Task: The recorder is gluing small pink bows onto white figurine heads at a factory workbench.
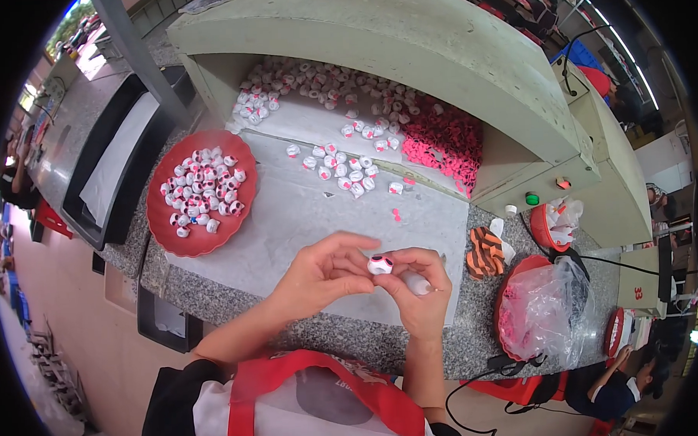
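In front of my chest, a small white toy head (380,264) with a black-and-pink eye piece is held between my two hands. My left hand (320,273) has its thumb and fingertips at the head's left side, the index finger stretched out above. My right hand (421,292) pinches the head between thumb and forefinger. Tucked in its palm is a translucent white piece (416,282), like a small squeeze bottle, partly hidden by the fingers. Beyond the hands, several white heads (339,168) lie on the white paper sheet (280,213), near loose pink pieces (396,215).
A red bowl (238,229) of finished-looking heads stands left, beside a black tray (76,204). Under the pale green shelf (404,31) lie more white heads and a pink pile (446,145). At right are an orange-black striped piece (485,253) and a plastic bag (548,303) in a red bowl.
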The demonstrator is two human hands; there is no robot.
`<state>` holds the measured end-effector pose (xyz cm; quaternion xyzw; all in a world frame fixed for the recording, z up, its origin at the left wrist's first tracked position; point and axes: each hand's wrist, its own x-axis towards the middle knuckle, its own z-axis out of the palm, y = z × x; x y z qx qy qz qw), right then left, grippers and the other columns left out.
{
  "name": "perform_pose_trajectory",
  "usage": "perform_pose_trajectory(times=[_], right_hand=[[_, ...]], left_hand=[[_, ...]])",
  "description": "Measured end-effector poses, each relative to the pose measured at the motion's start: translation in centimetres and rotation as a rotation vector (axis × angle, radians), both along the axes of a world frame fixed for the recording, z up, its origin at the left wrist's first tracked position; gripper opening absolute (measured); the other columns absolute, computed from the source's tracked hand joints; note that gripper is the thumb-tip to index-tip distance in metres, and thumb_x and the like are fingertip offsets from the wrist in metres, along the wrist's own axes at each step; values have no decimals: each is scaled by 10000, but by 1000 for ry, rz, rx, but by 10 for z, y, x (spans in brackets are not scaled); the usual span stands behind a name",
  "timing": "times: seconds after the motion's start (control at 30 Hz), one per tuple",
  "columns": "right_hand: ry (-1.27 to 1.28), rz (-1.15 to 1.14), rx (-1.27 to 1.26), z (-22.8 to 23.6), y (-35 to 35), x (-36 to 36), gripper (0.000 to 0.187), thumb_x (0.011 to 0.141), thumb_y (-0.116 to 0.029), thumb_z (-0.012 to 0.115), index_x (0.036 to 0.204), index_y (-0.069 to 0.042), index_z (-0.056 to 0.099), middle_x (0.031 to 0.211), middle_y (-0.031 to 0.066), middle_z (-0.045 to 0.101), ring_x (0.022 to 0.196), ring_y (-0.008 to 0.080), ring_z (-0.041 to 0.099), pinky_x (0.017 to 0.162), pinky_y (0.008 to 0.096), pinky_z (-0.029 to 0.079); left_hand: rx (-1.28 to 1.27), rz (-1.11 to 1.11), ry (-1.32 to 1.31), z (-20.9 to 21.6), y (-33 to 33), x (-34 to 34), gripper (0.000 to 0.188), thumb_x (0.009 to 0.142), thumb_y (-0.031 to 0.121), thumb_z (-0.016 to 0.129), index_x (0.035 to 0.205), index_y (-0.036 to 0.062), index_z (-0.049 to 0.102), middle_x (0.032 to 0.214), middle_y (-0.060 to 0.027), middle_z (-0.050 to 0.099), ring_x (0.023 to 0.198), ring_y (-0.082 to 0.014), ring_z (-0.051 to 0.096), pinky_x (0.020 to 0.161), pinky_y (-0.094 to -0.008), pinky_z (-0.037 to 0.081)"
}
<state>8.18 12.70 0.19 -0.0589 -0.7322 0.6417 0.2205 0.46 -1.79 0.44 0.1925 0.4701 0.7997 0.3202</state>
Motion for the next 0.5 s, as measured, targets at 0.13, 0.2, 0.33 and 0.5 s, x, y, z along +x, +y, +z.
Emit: perform_pose_trajectory(times=[0.13,0.2,0.33,0.5], right_hand=[[-93,146,-372,-3,-7,-8,264,650,28,697,862,6,541,866,113,595,678,118,560,582,218,461],[-85,180,-449,-7,-12,-14,233,672,29,682,857,11,541,844,98,596,674,108,555,589,218,457],[-177,200,-443,-16,-30,-33,197,693,6,667,836,3,532,838,106,600,663,110,554,570,214,453],[-331,175,-294,-36,-57,-54,217,695,20,647,861,-13,511,831,79,583,648,95,534,574,205,439]], left_hand=[[-111,-50,122,-1,-15,-3,250,759,-72,573,995,-52,494,893,-139,601,831,-186,602,715,-271,502],[-151,-13,129,-1,-21,-5,223,759,-83,564,971,-60,498,894,-150,603,831,-200,606,718,-278,505],[-163,102,155,-11,-36,-13,187,755,-71,576,928,-57,505,873,-152,609,798,-193,614,690,-270,510],[-416,460,239,-35,-87,-44,222,730,-45,606,939,-24,533,889,-102,613,741,-140,607,659,-241,493]])
